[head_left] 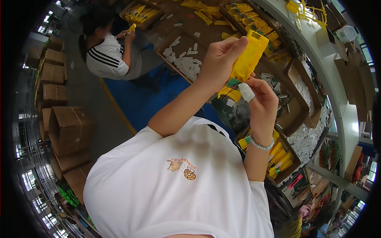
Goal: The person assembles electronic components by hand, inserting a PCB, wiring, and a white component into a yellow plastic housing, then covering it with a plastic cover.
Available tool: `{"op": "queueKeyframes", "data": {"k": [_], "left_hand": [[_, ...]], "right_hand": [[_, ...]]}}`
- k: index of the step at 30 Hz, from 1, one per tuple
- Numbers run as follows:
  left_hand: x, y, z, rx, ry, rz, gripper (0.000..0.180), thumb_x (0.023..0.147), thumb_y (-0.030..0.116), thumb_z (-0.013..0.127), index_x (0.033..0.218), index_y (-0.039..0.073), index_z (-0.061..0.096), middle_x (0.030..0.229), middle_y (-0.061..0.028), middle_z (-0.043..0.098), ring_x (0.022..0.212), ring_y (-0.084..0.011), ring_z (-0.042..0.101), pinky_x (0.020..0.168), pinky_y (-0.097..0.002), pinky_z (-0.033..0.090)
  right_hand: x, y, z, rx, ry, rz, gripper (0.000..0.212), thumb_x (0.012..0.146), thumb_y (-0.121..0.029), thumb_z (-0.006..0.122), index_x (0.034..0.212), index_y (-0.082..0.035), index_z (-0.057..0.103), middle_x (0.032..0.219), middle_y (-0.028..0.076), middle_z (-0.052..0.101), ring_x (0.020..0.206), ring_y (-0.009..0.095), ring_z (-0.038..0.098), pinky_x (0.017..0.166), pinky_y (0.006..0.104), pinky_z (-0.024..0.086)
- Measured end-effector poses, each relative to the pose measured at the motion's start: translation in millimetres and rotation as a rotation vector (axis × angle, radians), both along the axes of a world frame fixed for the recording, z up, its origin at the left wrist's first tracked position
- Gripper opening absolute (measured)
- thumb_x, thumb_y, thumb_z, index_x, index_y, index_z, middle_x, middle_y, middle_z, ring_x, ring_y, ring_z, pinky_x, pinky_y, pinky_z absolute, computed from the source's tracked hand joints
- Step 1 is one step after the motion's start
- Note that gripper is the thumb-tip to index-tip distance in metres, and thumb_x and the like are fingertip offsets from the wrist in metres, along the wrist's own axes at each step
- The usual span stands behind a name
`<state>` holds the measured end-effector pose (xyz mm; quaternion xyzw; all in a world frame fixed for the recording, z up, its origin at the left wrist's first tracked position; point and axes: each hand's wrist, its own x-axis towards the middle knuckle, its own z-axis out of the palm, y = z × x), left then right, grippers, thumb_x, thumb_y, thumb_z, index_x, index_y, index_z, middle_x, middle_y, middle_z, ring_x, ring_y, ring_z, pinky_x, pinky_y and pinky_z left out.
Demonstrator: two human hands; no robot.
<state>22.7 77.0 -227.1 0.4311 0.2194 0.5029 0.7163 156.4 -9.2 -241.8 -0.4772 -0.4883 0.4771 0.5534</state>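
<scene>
Up in front of my chest, my left hand [222, 59] grips a long yellow plastic housing [251, 51], its thumb laid along the upper side. A small green circuit board [232, 83] with thin wires sits at the housing's lower end. My right hand [264, 101] is closed around that end, its thumb and fingers pinching at the board's edge. White wrapping, perhaps a finger cot [247, 92], covers the thumb tip. Another yellow part [230, 94] shows just below the board; whether it joins the housing I cannot tell. The right fingertips are partly hidden.
White plastic pieces [186, 65] lie heaped in a tray on the bench. Boxes of yellow housings [254, 20] stand at the far side, and another box [283, 158] sits by my right forearm. A co-worker [107, 55] works at far left. Cardboard cartons [69, 129] are stacked left.
</scene>
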Motion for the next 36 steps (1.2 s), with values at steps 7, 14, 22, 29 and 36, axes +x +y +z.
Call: {"op": "queueKeyframes", "data": {"k": [7,14,22,29,36], "left_hand": [[12.6,-44.6,-6.7,0.082,0.032,-0.080,0.046,0.088,-0.002,0.042,0.134,-0.005,0.040,0.130,-0.0186,0.050,0.115,-0.0251,0.056,0.097,-0.0355,0.046],[19.4,-67.7,-20.5,0.367,-0.007,-0.181,0.056,0.086,-0.011,0.042,0.141,-0.004,0.033,0.131,-0.0159,0.050,0.117,-0.0204,0.053,0.097,-0.0317,0.044],[29.6,-75.8,-17.1,0.389,-0.050,-0.244,0.058,0.086,-0.010,0.042,0.142,-0.003,0.031,0.133,-0.0164,0.048,0.121,-0.0215,0.050,0.101,-0.0335,0.040],[40.2,-92.3,-19.6,0.357,-0.002,-0.155,0.061,0.080,-0.009,0.038,0.140,-0.007,0.030,0.132,-0.0206,0.049,0.120,-0.0280,0.051,0.104,-0.0396,0.039],[55.9,-81.9,-12.1,0.256,-0.075,-0.086,0.063,0.075,-0.012,0.034,0.138,-0.008,0.034,0.130,-0.0230,0.050,0.113,-0.0348,0.056,0.097,-0.0458,0.048]], "right_hand": [[23.8,-31.5,-6.0,0.010,0.193,-0.158,0.015,0.083,0.007,0.059,0.098,0.006,0.059,0.094,0.006,0.063,0.090,0.011,0.060,0.081,0.0229,0.048],[28.8,-61.3,-0.6,-0.009,0.162,-0.227,0.016,0.083,0.004,0.062,0.098,0.005,0.060,0.094,0.006,0.064,0.086,0.010,0.060,0.078,0.0212,0.048],[35.6,-73.6,2.0,0.042,0.234,-0.288,0.019,0.080,0.005,0.064,0.098,0.005,0.060,0.092,0.007,0.065,0.086,0.011,0.062,0.078,0.0216,0.048],[46.7,-78.8,-2.7,0.148,0.288,-0.274,0.019,0.077,0.007,0.066,0.096,0.005,0.061,0.091,0.007,0.065,0.084,0.011,0.062,0.078,0.0219,0.049],[41.9,-71.5,-8.9,0.184,0.313,-0.348,0.022,0.079,0.003,0.067,0.100,0.005,0.061,0.092,0.007,0.066,0.085,0.011,0.062,0.078,0.0225,0.049]]}}
